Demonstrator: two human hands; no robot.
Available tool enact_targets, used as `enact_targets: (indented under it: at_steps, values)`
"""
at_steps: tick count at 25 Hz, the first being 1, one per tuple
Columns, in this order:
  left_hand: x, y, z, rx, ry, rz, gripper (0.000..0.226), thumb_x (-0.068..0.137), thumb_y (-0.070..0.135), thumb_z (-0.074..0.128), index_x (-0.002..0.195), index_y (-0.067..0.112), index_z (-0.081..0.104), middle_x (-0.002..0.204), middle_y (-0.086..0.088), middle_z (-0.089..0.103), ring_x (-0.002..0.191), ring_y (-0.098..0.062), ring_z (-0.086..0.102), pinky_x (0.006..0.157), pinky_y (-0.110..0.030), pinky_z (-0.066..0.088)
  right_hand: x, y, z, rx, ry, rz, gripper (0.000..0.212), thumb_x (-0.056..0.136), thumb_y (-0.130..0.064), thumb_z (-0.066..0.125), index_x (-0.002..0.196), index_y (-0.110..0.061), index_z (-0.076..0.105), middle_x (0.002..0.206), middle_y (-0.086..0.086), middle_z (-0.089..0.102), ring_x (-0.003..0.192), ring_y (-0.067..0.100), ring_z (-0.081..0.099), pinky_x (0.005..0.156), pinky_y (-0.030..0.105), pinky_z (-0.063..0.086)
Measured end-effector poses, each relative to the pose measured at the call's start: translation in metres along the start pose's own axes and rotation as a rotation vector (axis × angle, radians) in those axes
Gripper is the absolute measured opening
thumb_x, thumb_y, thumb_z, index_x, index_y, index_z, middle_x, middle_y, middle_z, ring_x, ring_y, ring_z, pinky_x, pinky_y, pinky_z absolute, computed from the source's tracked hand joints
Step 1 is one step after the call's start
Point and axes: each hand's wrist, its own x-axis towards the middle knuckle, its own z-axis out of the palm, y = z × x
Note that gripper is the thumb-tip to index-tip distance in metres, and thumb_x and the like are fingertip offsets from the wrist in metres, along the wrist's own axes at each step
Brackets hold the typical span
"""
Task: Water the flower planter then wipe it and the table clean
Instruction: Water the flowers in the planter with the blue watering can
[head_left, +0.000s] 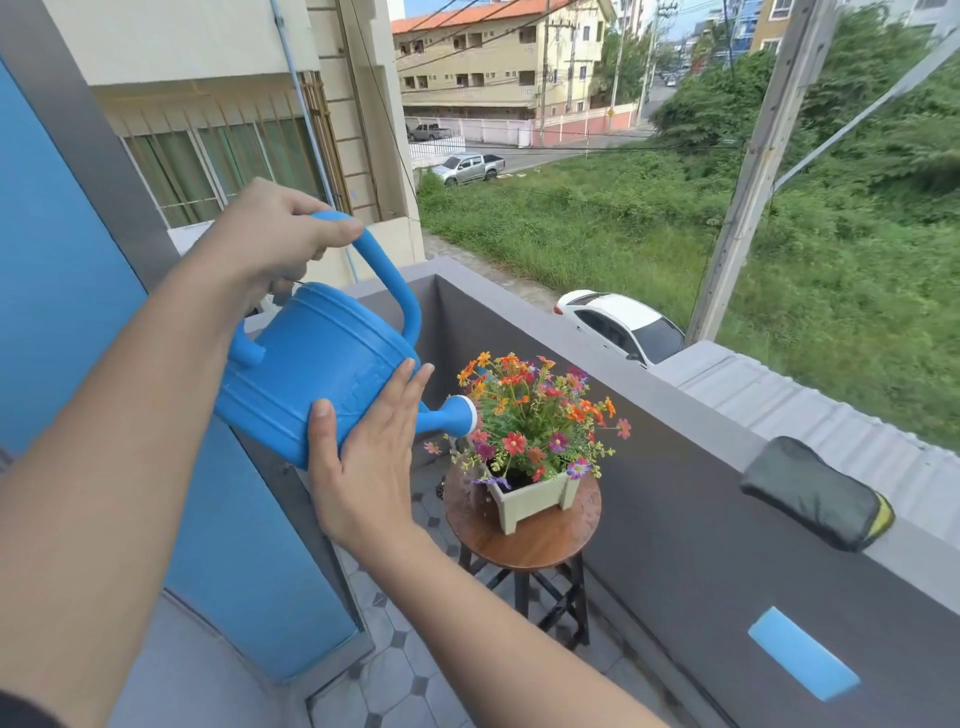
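Observation:
A blue watering can (317, 358) is tilted down to the right, its white-tipped rose (465, 415) just above the left side of the flowers (535, 415). My left hand (275, 234) grips the can's top handle. My right hand (363, 452) lies flat against the can's lower side, propping it. The flowers stand in a cream square planter (535, 501) on a small round wooden table (540, 545). Drops of water fall beside the planter and wet the tabletop's left part.
A grey balcony wall (675, 493) runs along the right, close behind the table. On its ledge lies a dark cloth with a yellow edge (815, 493). A blue door (67, 312) stands on the left. The floor (395, 670) is tiled.

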Motion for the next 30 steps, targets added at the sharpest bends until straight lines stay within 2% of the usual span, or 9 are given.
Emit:
enact_targets:
  at_steps: [4,9,12,14,17,19,23,27,30]
  values:
    - [0.003,0.008,0.007,-0.049,-0.074,-0.012,0.022,0.077,0.037,0.073,0.088,0.018,0.071,0.067,-0.005,0.042,0.044,-0.015,0.023,0.047,-0.023,0.018,-0.001,0.0,-0.007,0.016,0.084,-0.008,0.082,0.091,-0.059,0.027,0.139,-0.026,-0.031,0.145,-0.006,-0.044,0.129,-0.005,-0.043,0.103,0.008,-0.024]
    - [0.008,0.007,0.011,-0.111,0.049,-0.017,0.019,0.077,0.039,0.071,0.085,0.021,0.07,0.066,-0.005,0.042,0.048,-0.015,0.024,0.052,-0.027,0.019,0.019,0.007,-0.025,-0.048,0.081,-0.052,0.086,0.084,-0.063,0.02,0.148,-0.02,-0.019,0.151,-0.005,-0.031,0.143,0.005,-0.028,0.115,0.021,-0.015]
    - [0.01,0.005,0.011,-0.081,0.062,-0.009,0.023,0.076,0.038,0.07,0.088,0.019,0.071,0.068,-0.008,0.042,0.048,-0.015,0.023,0.051,-0.027,0.021,0.02,0.008,-0.023,-0.047,0.043,-0.035,0.089,0.083,-0.065,0.018,0.149,-0.018,-0.018,0.155,-0.004,-0.027,0.143,0.006,-0.026,0.117,0.025,-0.013]
    - [0.01,0.003,0.012,-0.061,0.034,-0.022,0.023,0.076,0.037,0.071,0.09,0.019,0.07,0.069,-0.008,0.042,0.048,-0.015,0.023,0.05,-0.025,0.021,0.013,0.007,-0.019,-0.04,0.024,-0.013,0.089,0.083,-0.066,0.017,0.148,-0.017,-0.021,0.155,-0.001,-0.028,0.142,0.005,-0.028,0.116,0.024,-0.015]
    - [0.01,0.004,0.014,-0.053,-0.018,-0.036,0.021,0.078,0.035,0.072,0.089,0.018,0.07,0.065,-0.004,0.042,0.046,-0.015,0.022,0.047,-0.021,0.019,0.004,0.007,-0.017,-0.009,0.023,0.014,0.088,0.083,-0.066,0.018,0.145,-0.021,-0.026,0.155,-0.002,-0.031,0.137,0.0,-0.035,0.109,0.015,-0.02]
    - [0.009,0.006,0.016,-0.065,-0.026,-0.033,0.018,0.08,0.032,0.071,0.089,0.016,0.07,0.064,-0.003,0.041,0.045,-0.015,0.022,0.04,-0.016,0.02,0.006,0.007,-0.019,0.003,0.04,0.014,0.088,0.084,-0.065,0.019,0.146,-0.022,-0.026,0.155,-0.002,-0.032,0.134,-0.003,-0.037,0.106,0.012,-0.021]
    - [0.002,0.009,0.02,-0.127,0.071,0.0,0.013,0.084,0.03,0.068,0.088,0.017,0.068,0.064,-0.003,0.041,0.044,-0.012,0.024,0.033,-0.013,0.021,0.02,0.014,-0.038,-0.056,0.052,-0.057,0.087,0.085,-0.063,0.022,0.15,-0.02,-0.017,0.157,-0.002,-0.024,0.141,0.004,-0.028,0.116,0.024,-0.013]
    - [0.001,0.006,0.018,-0.134,0.187,0.031,0.013,0.082,0.034,0.067,0.073,0.025,0.066,0.062,-0.003,0.042,0.043,-0.015,0.025,0.039,-0.018,0.022,0.037,0.019,-0.046,-0.114,-0.014,-0.061,0.083,0.091,-0.056,0.031,0.151,-0.019,-0.013,0.161,0.005,-0.015,0.146,0.011,-0.018,0.121,0.033,-0.007]
    - [0.0,0.004,0.015,-0.101,0.198,0.017,0.012,0.081,0.034,0.068,0.08,0.022,0.067,0.063,-0.005,0.042,0.045,-0.018,0.027,0.046,-0.023,0.024,0.031,0.018,-0.04,-0.104,-0.049,-0.051,0.083,0.092,-0.054,0.031,0.151,-0.018,-0.013,0.161,0.004,-0.016,0.146,0.01,-0.019,0.121,0.034,-0.006]
